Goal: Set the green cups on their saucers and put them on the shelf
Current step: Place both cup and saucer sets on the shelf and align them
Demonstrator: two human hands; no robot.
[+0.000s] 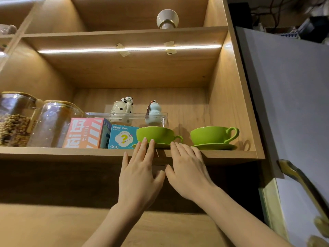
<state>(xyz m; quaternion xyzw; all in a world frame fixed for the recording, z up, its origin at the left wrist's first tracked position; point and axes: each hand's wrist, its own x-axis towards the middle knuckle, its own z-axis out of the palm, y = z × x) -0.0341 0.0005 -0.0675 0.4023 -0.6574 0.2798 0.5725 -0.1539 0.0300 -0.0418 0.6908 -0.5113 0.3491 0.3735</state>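
I see the left cup (156,134) straight ahead of my flat, empty left hand (138,175) — fingertips at its saucer (161,145); right hand (188,175) beside, flat, empty.

Both cups on my shelf are bright lime green. The left cup (155,134) sits on a saucer (161,145) of the same green, and the right cup (211,135) near the shelf's right end matches its own green saucer (214,146). The shelf (71,152) is warm light-brown wood grain. Beside the left cup stands a teal blind box (122,137) with a yellow question mark on a white patch. Next to it is a pink and orange box (85,133) with white diagonal stripes and white characters. Behind them stand a cream panda mug (122,111) with black spots and a pale blue gourd figurine (154,111).
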